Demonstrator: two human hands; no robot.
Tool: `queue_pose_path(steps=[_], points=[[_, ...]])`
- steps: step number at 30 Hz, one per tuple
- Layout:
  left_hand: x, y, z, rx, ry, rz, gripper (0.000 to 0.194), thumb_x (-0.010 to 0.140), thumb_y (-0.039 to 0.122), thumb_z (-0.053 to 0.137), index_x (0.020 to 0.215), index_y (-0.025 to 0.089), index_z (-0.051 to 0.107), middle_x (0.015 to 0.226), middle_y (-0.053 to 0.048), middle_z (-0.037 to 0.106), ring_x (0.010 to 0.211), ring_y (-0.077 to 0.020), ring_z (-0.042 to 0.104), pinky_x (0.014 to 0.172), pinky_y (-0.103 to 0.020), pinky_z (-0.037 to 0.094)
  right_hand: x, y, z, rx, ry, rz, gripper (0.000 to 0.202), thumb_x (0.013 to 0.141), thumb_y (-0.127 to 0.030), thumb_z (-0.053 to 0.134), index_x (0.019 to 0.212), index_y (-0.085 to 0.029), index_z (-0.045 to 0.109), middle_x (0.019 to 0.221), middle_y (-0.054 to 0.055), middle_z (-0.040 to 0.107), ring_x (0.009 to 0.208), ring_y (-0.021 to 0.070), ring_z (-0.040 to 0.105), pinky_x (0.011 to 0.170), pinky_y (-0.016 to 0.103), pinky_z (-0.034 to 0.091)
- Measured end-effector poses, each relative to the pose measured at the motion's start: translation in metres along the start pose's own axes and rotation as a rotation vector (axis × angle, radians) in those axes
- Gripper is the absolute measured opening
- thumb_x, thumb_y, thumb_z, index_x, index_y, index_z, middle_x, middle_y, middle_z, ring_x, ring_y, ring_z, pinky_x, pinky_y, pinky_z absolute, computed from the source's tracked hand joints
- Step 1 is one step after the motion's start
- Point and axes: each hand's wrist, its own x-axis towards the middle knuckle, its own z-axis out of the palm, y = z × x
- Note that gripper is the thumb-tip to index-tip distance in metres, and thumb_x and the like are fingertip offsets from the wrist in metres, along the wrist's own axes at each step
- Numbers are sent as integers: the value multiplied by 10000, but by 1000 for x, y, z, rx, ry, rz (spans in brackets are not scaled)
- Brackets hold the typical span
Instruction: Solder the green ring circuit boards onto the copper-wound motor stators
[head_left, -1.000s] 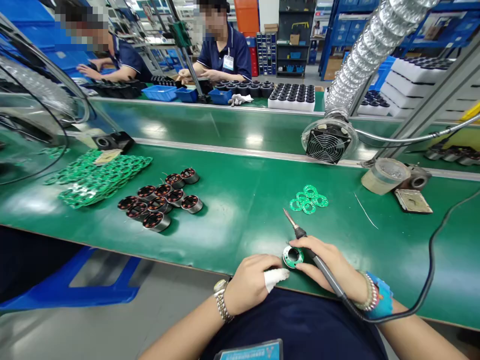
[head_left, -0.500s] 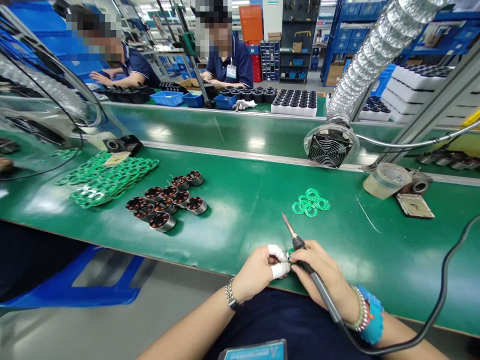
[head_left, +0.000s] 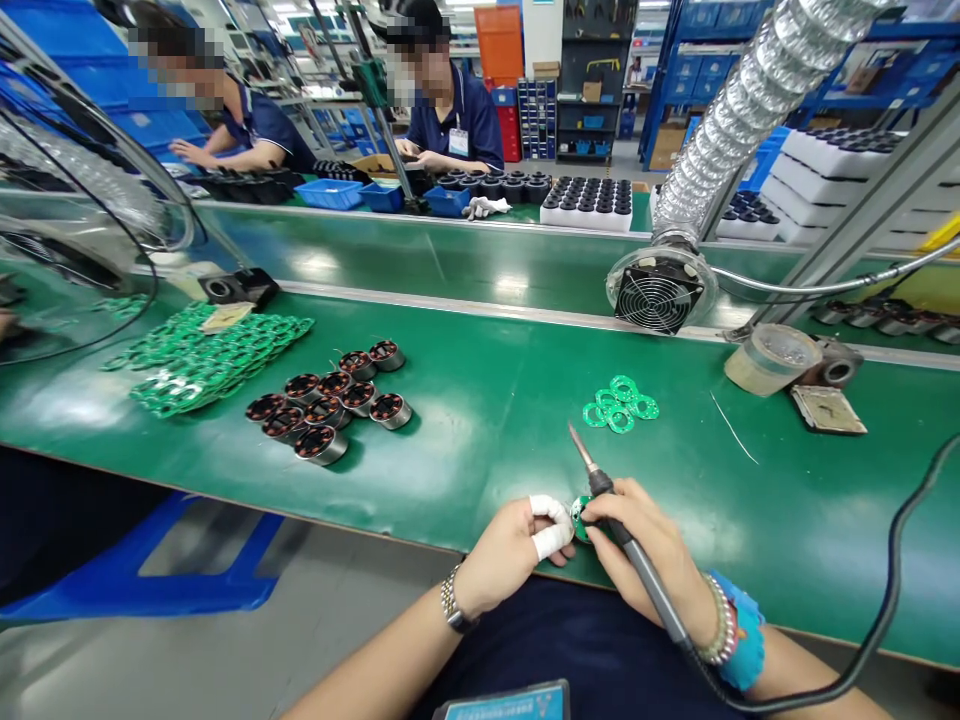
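My right hand [head_left: 652, 545] is wrapped round a soldering iron [head_left: 645, 575], whose bare tip points up and away to the left. The thumb and fingertips of the same hand also touch a small round green circuit board [head_left: 577, 515]. My left hand [head_left: 514, 545], with white tape on its thumb and index finger, pinches the left edge of that board. Fingers cover much of it, so I cannot tell whether another part sits under it. Beyond the iron's tip lies a small group of green ring-shaped circuit boards [head_left: 619, 404].
Several copper-wound motor stators [head_left: 321, 444] stand left of centre, beside a heap of green boards [head_left: 202, 360]. A fume fan [head_left: 657, 290] with a foil duct is at the back. To the right are a plastic tub [head_left: 771, 360], a sponge tray [head_left: 829, 408] and the iron's cable [head_left: 889, 570].
My left fingers have shifted slightly left, and more of the green board shows between the hands. The soldering iron stays in my right hand, nearly still.
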Motion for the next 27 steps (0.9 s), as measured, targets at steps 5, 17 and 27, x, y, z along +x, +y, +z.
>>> queue_pose_path(steps=[5,17,27], points=[[0,-1,0,58,44,-20,176,685,275,650,692,134,545,610,-14,614,561,-116,585,594,-251,479,-10,-4,-27,12,7,-18,255,817,-72,521,1037,-187,581,725,39,572,642,151,520,565,269,448],[0,-2,-2,70,47,-19,166,707,285,634,704,137,559,608,-12,617,539,-112,583,579,-242,469,-21,-11,-44,108,-79,50,262,795,-67,499,987,-176,639,674,46,595,598,162,529,532,291,447],[1,-4,-3,100,45,-14,139,721,259,610,713,134,551,619,-15,614,546,-112,582,580,-243,473,-20,-12,-48,87,-79,38,245,805,-86,507,992,-178,634,688,51,615,601,164,563,534,291,473]])
